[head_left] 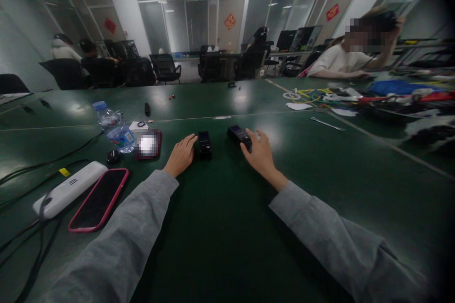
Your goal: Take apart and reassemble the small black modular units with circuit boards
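Note:
Two small black box-shaped devices with little screens lie on the green table. My left hand (180,155) rests palm down just left of one black device (204,142), its fingers stretched out on the tabletop near the device's side. My right hand (262,155) grips the right end of the other black device (237,133), thumb on the near side and fingers on the far side. That device sits at a slant, its right end partly covered by the hand. What kind of devices they are is too small to tell.
To the left are a pink-cased phone (97,201), a white power bank (69,191) with cables, a plastic water bottle (119,132) and a red-edged phone (159,144). A wrench (327,124) and piled cables (330,94) lie right. A person (337,61) sits across the table.

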Demonstrator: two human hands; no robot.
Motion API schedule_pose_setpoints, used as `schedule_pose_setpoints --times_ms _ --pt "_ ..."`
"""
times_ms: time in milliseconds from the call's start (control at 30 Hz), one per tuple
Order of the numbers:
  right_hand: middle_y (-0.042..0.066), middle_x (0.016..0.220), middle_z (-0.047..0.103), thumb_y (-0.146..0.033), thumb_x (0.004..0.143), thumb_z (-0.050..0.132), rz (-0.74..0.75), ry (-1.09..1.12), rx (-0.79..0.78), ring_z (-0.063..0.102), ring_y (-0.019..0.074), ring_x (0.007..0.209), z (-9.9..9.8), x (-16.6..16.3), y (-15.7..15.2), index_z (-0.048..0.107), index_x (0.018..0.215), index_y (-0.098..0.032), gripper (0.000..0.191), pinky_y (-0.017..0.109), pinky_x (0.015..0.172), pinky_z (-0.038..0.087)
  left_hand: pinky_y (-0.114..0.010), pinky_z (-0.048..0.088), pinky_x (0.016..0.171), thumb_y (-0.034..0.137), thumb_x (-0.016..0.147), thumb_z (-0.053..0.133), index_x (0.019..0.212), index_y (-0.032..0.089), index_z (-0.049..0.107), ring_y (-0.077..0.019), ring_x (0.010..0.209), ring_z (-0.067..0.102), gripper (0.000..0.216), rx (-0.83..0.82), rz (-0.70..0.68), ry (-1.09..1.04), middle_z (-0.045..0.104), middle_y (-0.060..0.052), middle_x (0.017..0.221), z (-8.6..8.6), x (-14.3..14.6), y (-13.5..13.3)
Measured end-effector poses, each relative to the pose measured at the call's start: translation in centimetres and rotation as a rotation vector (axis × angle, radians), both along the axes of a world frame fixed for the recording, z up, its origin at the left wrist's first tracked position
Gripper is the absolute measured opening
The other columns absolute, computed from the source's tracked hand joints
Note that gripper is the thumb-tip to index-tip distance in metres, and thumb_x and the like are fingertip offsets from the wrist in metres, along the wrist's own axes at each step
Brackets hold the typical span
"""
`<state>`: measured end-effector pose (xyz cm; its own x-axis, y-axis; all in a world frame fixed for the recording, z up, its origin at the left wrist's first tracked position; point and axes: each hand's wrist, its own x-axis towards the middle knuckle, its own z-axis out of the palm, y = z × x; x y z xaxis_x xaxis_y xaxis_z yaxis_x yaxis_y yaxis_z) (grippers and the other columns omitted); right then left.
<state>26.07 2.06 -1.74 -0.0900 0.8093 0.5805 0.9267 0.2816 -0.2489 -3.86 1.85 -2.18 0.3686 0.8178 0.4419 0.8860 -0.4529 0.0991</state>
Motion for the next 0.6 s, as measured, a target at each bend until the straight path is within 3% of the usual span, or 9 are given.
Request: schedule_pose_setpoints --times_ms 167,600 --pt "0.018 0.135 0.037 -0.034 0.092 0.043 0.111 -0.026 -0.131 0.055 0.0323 0.106 -0.71 0.00 0.11 0.033 0.143 -0.019 0.054 0.046 0.082 0.053 -0.043 0.041 0.101 0.016 0.091 0.037 0.137 0.020 0.039 -0.0235 0.125 0.046 0.045 -0.014 -0.002 -0.001 0.044 -0.011 0.141 0.06 0.02 0.01" --pt "0.015 0.125 0.043 -0.035 0.095 0.040 0.057 -0.093 -0.150 0.059 0.0279 0.091 -0.46 -0.18 -0.35 0.034 0.143 -0.024 0.050 0.039 0.066 0.054 -0.042 0.041 0.100 0.026 0.093 0.044 0.133 0.019 0.042 -0.0233 0.124 0.047 0.041 -0.030 -0.015 -0.013 0.049 -0.011 0.136 0.43 0.01 -0.26"
